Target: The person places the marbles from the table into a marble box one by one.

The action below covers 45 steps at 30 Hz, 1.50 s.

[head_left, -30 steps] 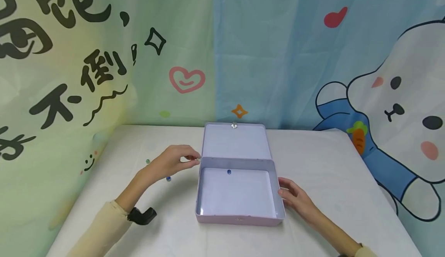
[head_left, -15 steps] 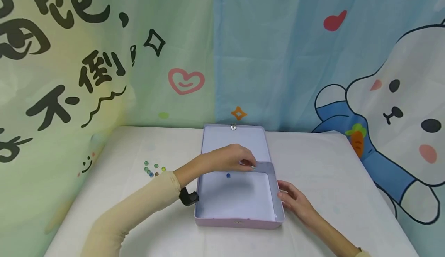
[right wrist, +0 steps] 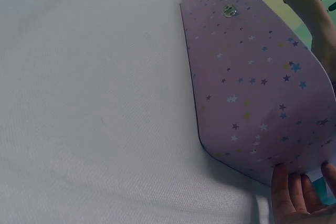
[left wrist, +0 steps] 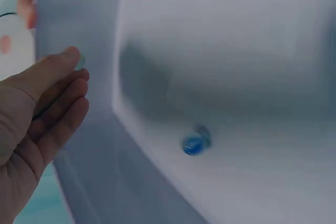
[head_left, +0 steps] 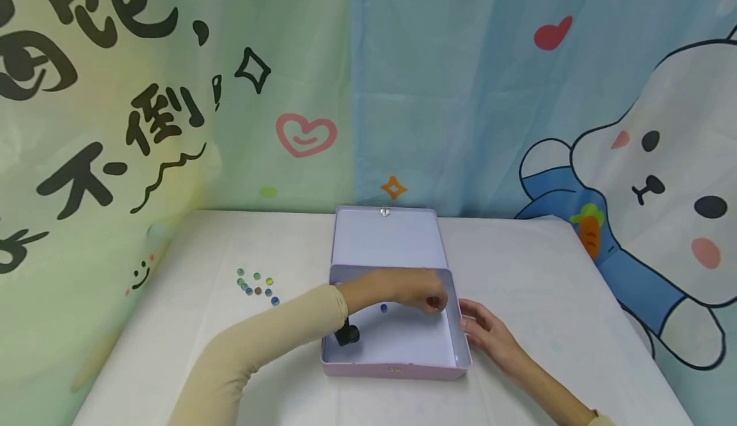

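A shallow lavender tin box (head_left: 397,370) lies with its lid (head_left: 386,240) folded back. Over its right part, my left hand (head_left: 410,287) pinches a small pale green glass marble (left wrist: 81,63) between thumb and forefinger, near the right wall in the left wrist view. On the white bottom of the box sits one blue marble (left wrist: 193,144). My right hand (head_left: 489,330) rests its fingertips against the outside of the right wall; the right wrist view shows these fingers (right wrist: 282,182) fairly straight on the star-printed side.
Several marbles, among them a yellow-green marble (head_left: 269,281) and a brown marble (head_left: 258,291), lie loose on the white tablecloth (head_left: 288,240) left of the box. A printed curtain (head_left: 426,93) hangs behind the table. A black wrist camera (head_left: 347,333) sits over the box.
My left hand has come from the box's left edge across to its right side and lower, carrying the marble. The blue marble has shifted slightly nearer. My right hand stays put.
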Each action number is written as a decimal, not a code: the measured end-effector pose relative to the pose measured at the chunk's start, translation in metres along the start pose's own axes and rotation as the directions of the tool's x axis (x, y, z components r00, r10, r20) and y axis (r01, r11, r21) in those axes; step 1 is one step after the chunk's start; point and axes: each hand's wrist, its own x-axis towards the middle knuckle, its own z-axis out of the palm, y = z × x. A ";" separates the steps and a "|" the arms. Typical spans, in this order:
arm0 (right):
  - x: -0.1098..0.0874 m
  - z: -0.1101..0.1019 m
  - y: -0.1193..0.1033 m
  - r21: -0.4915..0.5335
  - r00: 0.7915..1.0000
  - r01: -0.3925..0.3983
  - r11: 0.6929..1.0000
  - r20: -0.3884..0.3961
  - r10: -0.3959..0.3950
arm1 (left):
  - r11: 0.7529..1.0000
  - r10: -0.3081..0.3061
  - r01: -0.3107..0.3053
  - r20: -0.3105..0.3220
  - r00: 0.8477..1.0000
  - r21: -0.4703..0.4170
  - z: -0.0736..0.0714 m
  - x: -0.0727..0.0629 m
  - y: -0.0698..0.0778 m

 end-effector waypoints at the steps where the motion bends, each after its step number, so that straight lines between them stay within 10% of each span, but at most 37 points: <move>1: 0.000 0.000 0.000 0.003 1.000 0.000 1.000 0.001 0.000 | 1.000 -0.003 0.003 0.012 1.000 0.010 0.003 0.001 -0.001; 14: 0.001 -0.001 0.004 -0.011 1.000 0.020 1.000 0.003 -0.020 | 0.998 -0.058 0.057 0.050 0.997 0.019 0.030 0.008 -0.011; 32: 0.002 0.000 0.003 -0.015 1.000 -0.003 1.000 -0.004 0.003 | 0.989 -0.122 0.115 0.070 0.990 0.098 0.029 0.005 -0.001; 38: 0.002 0.002 0.003 0.002 1.000 -0.018 1.000 -0.019 0.018 | 0.986 -0.164 0.163 0.021 0.986 0.033 0.005 -0.023 0.002; 42: 0.003 0.002 0.003 -0.016 0.999 -0.032 0.999 -0.033 0.032 | 0.986 -0.127 0.109 -0.149 0.981 -0.123 -0.015 -0.058 -0.005; 45: 0.004 0.001 0.003 -0.023 0.999 -0.025 0.999 -0.030 0.025 | 0.967 -0.149 0.078 -0.289 0.946 -0.244 -0.025 -0.094 -0.012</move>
